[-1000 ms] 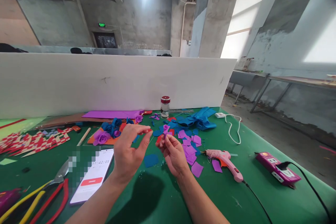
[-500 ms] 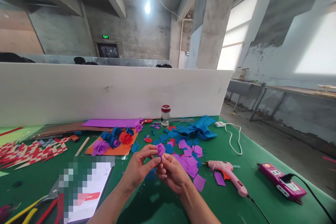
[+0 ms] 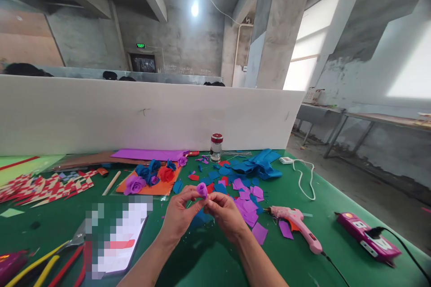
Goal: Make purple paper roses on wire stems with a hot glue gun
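Observation:
My left hand (image 3: 180, 217) and my right hand (image 3: 225, 215) meet over the green table (image 3: 303, 260), both pinching a small rolled purple foam bud (image 3: 202, 189) held between their fingertips. Loose purple, blue and red foam squares (image 3: 247, 204) lie just beyond and right of my hands. Finished foam roses in purple, blue and red (image 3: 148, 177) rest on an orange sheet to the upper left.
A pink glue gun (image 3: 296, 224) lies right of my hands, its cord trailing to the edge. A phone (image 3: 116, 242) and pliers with scissors (image 3: 50, 264) lie at left. A small jar (image 3: 216, 148), blue foam scraps (image 3: 257, 163), a purple power strip (image 3: 368, 237) and a white partition (image 3: 134, 116) stand beyond.
My left hand, open and apart a second ago, has closed in on the purple bud beside my right hand. Both hands now hold it together, a little lower.

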Demonstrator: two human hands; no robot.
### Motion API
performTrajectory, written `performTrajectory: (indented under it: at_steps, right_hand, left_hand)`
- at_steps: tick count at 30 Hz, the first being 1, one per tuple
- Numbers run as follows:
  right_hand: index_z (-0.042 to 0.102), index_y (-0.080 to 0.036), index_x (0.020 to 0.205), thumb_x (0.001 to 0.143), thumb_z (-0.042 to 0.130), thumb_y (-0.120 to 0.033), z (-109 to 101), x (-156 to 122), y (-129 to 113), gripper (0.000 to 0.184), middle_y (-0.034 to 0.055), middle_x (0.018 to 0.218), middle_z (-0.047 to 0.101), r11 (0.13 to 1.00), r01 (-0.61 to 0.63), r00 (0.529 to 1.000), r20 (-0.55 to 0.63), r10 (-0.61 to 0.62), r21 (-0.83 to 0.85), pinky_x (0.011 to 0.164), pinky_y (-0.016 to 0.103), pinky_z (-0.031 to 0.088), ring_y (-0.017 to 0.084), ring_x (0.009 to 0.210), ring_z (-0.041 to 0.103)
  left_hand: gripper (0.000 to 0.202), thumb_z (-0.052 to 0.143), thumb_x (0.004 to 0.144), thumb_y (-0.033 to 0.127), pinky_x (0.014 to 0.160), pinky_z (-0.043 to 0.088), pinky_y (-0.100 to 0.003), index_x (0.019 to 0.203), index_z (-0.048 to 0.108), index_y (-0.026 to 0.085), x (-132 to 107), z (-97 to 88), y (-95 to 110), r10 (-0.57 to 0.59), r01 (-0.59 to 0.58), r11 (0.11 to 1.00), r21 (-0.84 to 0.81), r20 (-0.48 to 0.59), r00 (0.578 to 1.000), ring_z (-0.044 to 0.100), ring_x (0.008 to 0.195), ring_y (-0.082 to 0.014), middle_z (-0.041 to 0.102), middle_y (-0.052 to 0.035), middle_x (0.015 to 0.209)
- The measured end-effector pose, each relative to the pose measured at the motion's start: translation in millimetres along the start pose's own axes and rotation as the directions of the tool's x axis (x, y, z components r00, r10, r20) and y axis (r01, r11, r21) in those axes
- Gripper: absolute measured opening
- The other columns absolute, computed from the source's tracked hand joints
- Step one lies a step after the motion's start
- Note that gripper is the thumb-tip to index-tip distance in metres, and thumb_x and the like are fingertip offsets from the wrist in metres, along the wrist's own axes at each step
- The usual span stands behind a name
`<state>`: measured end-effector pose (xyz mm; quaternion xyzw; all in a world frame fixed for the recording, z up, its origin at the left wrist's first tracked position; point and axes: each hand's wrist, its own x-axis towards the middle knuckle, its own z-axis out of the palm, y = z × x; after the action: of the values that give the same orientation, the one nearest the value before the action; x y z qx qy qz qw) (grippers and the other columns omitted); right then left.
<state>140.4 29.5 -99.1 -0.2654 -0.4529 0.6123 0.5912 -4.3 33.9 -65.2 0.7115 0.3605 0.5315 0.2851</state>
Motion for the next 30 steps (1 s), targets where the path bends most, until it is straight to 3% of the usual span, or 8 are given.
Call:
performTrajectory:
  at_steps: [4, 7, 9, 13, 16, 19, 25, 30]
  right_hand:
    - [0.071, -0.021, 0.084, 0.07, 0.078, -0.041, -0.3, -0.1, -3.7, 0.025, 0.0025, 0.082, 0.069, 0.993, 0.088, 0.996, 0.009, -0.088, -0.083, 0.076, 0.029, 0.047, 0.017, 0.081, 0.063]
    - [0.07, -0.025, 0.101, 0.076, 0.073, -0.041, -2.8, -0.6, -10.1, 0.03, 0.0049, 0.106, 0.069, 0.966, 0.167, 0.979, -0.084, -0.186, -0.198, 0.09, 0.033, 0.045, 0.021, 0.103, 0.06]
    - [0.07, -0.025, 0.105, 0.081, 0.068, -0.043, -5.0, -1.5, -14.2, 0.03, 0.0057, 0.111, 0.068, 0.957, 0.16, 0.974, -0.12, -0.193, -0.241, 0.092, 0.034, 0.044, 0.022, 0.106, 0.059]
    - [0.072, -0.025, 0.103, 0.085, 0.062, -0.043, -5.0, -3.6, -20.9, 0.028, 0.005, 0.104, 0.07, 0.955, 0.139, 0.985, -0.067, -0.162, -0.262, 0.092, 0.034, 0.044, 0.022, 0.105, 0.06]
    - [0.074, -0.024, 0.092, 0.083, 0.065, -0.041, -1.3, -4.3, -25.1, 0.021, 0.0033, 0.092, 0.071, 0.954, 0.162, 0.981, -0.06, -0.182, -0.251, 0.086, 0.032, 0.046, 0.019, 0.093, 0.063]
    - [0.072, -0.023, 0.084, 0.081, 0.067, -0.039, 1.9, -4.3, -27.7, 0.017, 0.0023, 0.083, 0.07, 0.958, 0.185, 0.977, -0.06, -0.202, -0.22, 0.08, 0.031, 0.047, 0.018, 0.083, 0.062]
    - [0.071, -0.021, 0.085, 0.082, 0.067, -0.037, 1.5, -3.9, -25.2, 0.017, 0.0027, 0.082, 0.069, 0.955, 0.198, 0.976, -0.04, -0.212, -0.223, 0.078, 0.029, 0.047, 0.017, 0.082, 0.062]
    - [0.067, -0.021, 0.078, 0.08, 0.069, -0.035, -0.8, -3.5, -21.5, 0.015, 0.0014, 0.079, 0.066, 0.934, 0.227, 0.961, -0.091, -0.261, -0.276, 0.071, 0.026, 0.045, 0.015, 0.075, 0.059]
  left_hand:
    - [0.016, 0.067, 0.08, 0.038, 0.075, 0.054, -0.032, 0.082, 0.074, 0.024, -0.6, -2.9, 0.7, 0.033, -0.032, 0.999, 0.034, -0.021, 0.999, 0.065, 0.083, -0.0194, 0.072, -0.004, 0.087]
    - [0.016, 0.064, 0.083, 0.035, 0.074, 0.055, -0.031, 0.089, 0.073, 0.024, -1.4, -7.1, -1.3, 0.043, -0.029, 0.992, 0.125, -0.111, 0.993, 0.067, 0.08, -0.0183, 0.073, -0.0024, 0.086]
    - [0.014, 0.062, 0.085, 0.032, 0.072, 0.055, -0.03, 0.091, 0.072, 0.024, -2.1, -9.3, -4.3, 0.077, -0.055, 0.979, 0.196, -0.106, 0.991, 0.067, 0.076, -0.017, 0.074, -0.0013, 0.084]
    - [0.015, 0.055, 0.089, 0.026, 0.076, 0.054, -0.029, 0.093, 0.07, 0.025, -2.6, -9.4, -8.9, 0.2, -0.201, 0.94, 0.276, 0.033, 0.979, 0.067, 0.081, -0.0162, 0.074, -0.0014, 0.09]
    - [0.017, 0.052, 0.092, 0.025, 0.075, 0.053, -0.029, 0.094, 0.069, 0.024, -2.4, -7.2, -8.7, 0.238, -0.257, 0.917, 0.305, 0.097, 0.966, 0.067, 0.081, -0.0161, 0.073, -0.0025, 0.089]
    - [0.018, 0.051, 0.092, 0.023, 0.074, 0.052, -0.028, 0.095, 0.068, 0.024, -2.7, -5.0, -8.3, 0.255, -0.276, 0.908, 0.317, 0.107, 0.961, 0.066, 0.08, -0.0156, 0.073, -0.0028, 0.089]
    - [0.017, 0.052, 0.092, 0.023, 0.074, 0.051, -0.027, 0.097, 0.068, 0.023, -4.5, -2.0, -11.9, 0.281, -0.3, 0.902, 0.31, 0.107, 0.954, 0.065, 0.08, -0.015, 0.072, -0.0025, 0.089]
    - [0.013, 0.056, 0.09, 0.024, 0.073, 0.049, -0.027, 0.093, 0.069, 0.023, -4.0, -1.6, -12.9, 0.286, -0.295, 0.898, 0.327, 0.075, 0.955, 0.062, 0.079, -0.0155, 0.07, -0.0021, 0.084]
